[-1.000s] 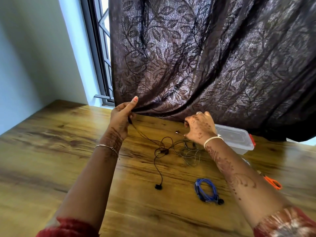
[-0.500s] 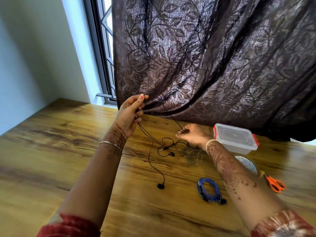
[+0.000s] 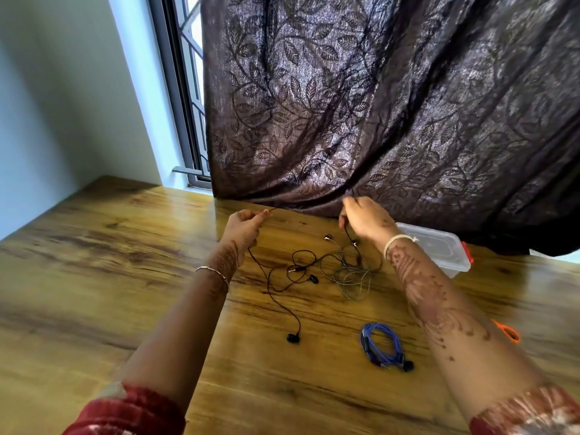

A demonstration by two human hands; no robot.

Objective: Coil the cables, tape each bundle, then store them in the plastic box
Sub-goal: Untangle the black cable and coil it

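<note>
The left hand [image 3: 243, 222] and right hand [image 3: 365, 216] each keep a closed pinch grip on the black earphone cable [image 3: 273, 293], stretched left of the plastic box [image 3: 439, 246], likely for untangling.

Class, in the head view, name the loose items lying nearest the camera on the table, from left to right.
Black earbud → blue coiled cable → orange scissors.
</note>
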